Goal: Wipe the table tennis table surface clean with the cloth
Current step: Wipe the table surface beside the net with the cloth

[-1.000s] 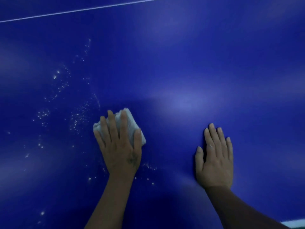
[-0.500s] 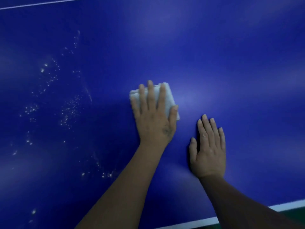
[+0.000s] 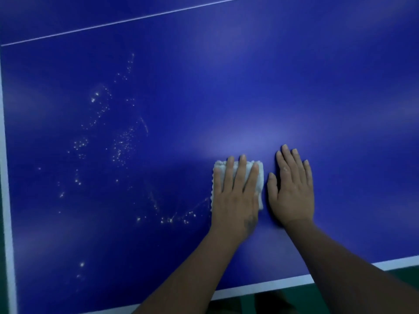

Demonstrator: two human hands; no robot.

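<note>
The blue table tennis table fills the head view. My left hand lies flat on a folded white cloth, pressing it onto the table with straight fingers. Right beside it, my right hand rests flat on the bare surface, palm down, holding nothing. White specks and droplets are scattered over the table left of the cloth, with a thin trail of them running up to the cloth's lower left edge.
A white line crosses the table at the top. The white left edge and the white near edge bound the surface, with dark green floor beyond.
My left hand has slid the cloth to the right, from the speckled area until it lies next to my right hand. The camera has pulled back, bringing the table's left and near edges into view.
</note>
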